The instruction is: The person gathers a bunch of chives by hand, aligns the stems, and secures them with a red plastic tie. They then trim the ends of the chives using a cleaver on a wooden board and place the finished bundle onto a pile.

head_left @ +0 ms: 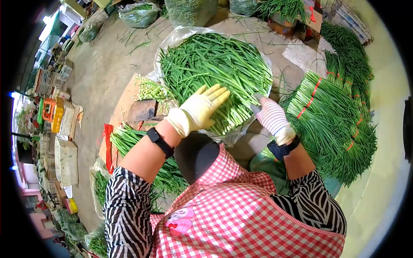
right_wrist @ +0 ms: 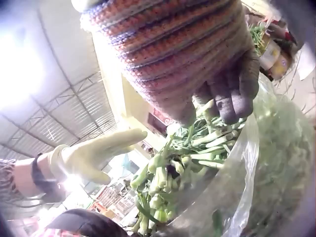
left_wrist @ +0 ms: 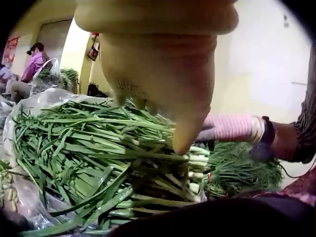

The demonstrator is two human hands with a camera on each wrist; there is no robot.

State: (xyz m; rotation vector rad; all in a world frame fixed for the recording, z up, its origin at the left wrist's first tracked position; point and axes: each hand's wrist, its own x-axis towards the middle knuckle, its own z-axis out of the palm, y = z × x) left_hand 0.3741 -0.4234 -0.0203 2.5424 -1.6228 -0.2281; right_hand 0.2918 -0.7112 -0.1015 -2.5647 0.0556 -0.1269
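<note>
Loose garlic chives fill a clear plastic bag, their pale cut ends facing the person. My left hand, in a cream glove, lies over the near part of the heap with its fingers straight; the left wrist view shows its fingertips down at the leaves. At the bag's right side is my right hand, in a striped glove with grey fingers. Its fingertips are at the cut stalks, thumb and fingers spread apart, as the right wrist view shows.
Chive bundles tied with red bands are stacked on the right beside the pale wall. On the left lie more chives, red strips and trimmed ends on a board. Crates stand farther left; another person sits beyond.
</note>
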